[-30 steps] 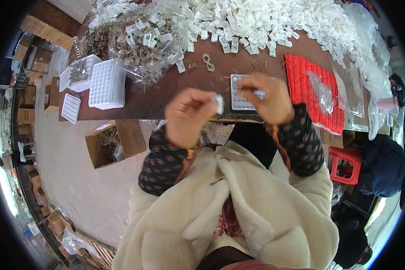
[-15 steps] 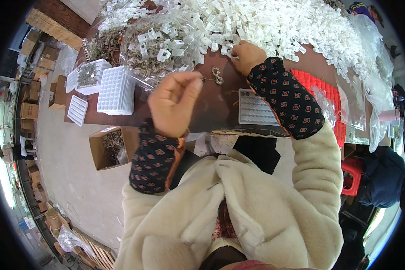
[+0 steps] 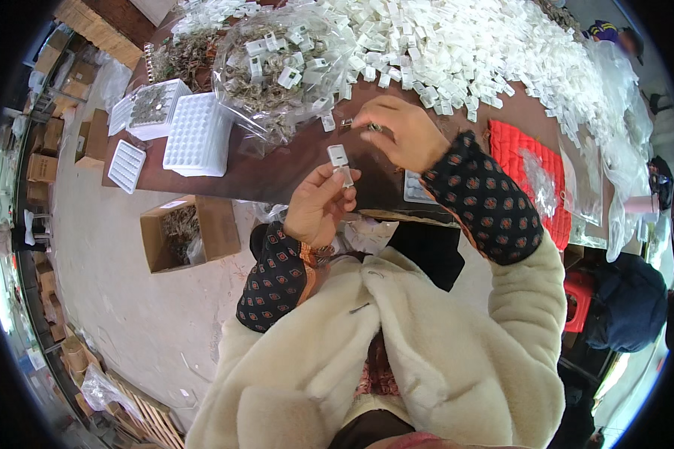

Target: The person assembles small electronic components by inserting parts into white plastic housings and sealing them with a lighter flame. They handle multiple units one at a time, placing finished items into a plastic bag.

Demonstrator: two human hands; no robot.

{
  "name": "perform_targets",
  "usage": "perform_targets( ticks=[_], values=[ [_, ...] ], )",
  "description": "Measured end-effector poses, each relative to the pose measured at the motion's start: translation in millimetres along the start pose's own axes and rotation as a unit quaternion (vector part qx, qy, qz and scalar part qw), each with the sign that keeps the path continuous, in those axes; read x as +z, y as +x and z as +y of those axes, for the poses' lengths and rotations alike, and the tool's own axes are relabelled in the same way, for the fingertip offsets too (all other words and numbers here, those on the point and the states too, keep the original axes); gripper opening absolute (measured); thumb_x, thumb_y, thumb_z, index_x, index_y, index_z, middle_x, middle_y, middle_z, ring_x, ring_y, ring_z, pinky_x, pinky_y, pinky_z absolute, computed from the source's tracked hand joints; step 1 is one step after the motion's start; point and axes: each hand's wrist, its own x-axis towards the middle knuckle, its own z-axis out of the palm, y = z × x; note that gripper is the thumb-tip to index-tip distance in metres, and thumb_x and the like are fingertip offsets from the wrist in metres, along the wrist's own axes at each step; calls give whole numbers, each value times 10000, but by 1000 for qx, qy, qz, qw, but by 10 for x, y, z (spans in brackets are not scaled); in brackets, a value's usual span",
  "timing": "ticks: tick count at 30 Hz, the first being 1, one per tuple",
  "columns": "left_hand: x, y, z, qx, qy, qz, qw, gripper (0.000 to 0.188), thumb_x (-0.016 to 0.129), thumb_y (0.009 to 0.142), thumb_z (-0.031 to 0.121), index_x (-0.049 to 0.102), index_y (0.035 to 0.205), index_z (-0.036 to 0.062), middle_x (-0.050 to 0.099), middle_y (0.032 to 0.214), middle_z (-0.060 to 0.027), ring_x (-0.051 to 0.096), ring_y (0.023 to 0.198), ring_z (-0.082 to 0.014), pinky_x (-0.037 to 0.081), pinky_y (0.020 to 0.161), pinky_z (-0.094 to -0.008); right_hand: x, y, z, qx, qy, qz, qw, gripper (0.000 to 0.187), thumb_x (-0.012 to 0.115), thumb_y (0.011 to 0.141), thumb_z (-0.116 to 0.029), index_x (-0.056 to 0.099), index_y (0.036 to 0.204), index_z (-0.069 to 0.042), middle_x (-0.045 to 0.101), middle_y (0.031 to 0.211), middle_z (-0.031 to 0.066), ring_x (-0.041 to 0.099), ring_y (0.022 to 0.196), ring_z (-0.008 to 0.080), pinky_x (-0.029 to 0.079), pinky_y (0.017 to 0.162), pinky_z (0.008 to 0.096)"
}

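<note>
My left hand (image 3: 320, 202) pinches a small white plastic case (image 3: 338, 156) between thumb and fingers, above the table's near edge. The case looks like two joined pieces, with a dark slot in the upper one. Just beyond it, my right hand (image 3: 406, 135) is closed on a small bundle of thin wire (image 3: 373, 127), partly hidden by the fingers. A small end piece (image 3: 346, 124) sticks out to its left. Another white case (image 3: 327, 121) lies on the table near that end. Past my hands spreads a large heap of white plastic cases (image 3: 457, 52).
A clear bag (image 3: 277, 112) of wire bundles and white cases lies left of the heap. White trays (image 3: 196, 138) are stacked farther left. Another tray (image 3: 418, 188) sits partly under my right forearm. Red quilted cloth (image 3: 528, 161) covers the right side. A cardboard box (image 3: 157, 239) stands below the table.
My right hand has come back from the heap and taken up the wire bundle that lay on the table. My left hand has moved lower and right and now holds a white case.
</note>
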Motion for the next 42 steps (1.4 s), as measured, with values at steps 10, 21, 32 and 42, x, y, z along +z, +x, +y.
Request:
perform_targets(
  ticks=[10, 21, 32, 42],
  values=[
    [-45, -166, 101, 47, 12, 50, 998, 191, 647, 911, 72, 599, 1089, 21, 672, 1036, -109, 597, 771, -121, 507, 684, -268, 173, 275, 167, 27, -163, -130, 978, 140, 653, 829, -103, 599, 951, -144, 622, 896, 45, 593, 950, 243, 406, 964, 412],
    [344, -180, 1, 183, 101, -27, 978, 192, 668, 837, -65, 580, 995, -1, 684, 963, -119, 645, 802, -147, 540, 712, -281, -247, -328, -970, -56, -130, 22, 990, 167, 700, 745, -31, 632, 891, -75, 638, 840, 46, 611, 773, 238, 441, 916, 409],
    [343, -346, -180, 229, 24, -94, 968, 246, 661, 835, -94, 574, 1040, 11, 659, 1085, -201, 667, 894, -199, 571, 772, -309, 78, -703, -1264, 129, 130, 216, 959, 168, 655, 799, 92, 674, 938, 0, 677, 856, 110, 660, 751, 170, 517, 661, 262],
    [441, -445, -215, 289, 114, -113, 944, 228, 644, 849, -110, 581, 1048, -18, 658, 1091, -198, 666, 979, -231, 577, 840, -369, 69, -750, -1354, 154, 208, 208, 943, 148, 636, 812, 118, 681, 928, 39, 666, 890, 112, 647, 784, 146, 501, 707, 249]
  ],
)
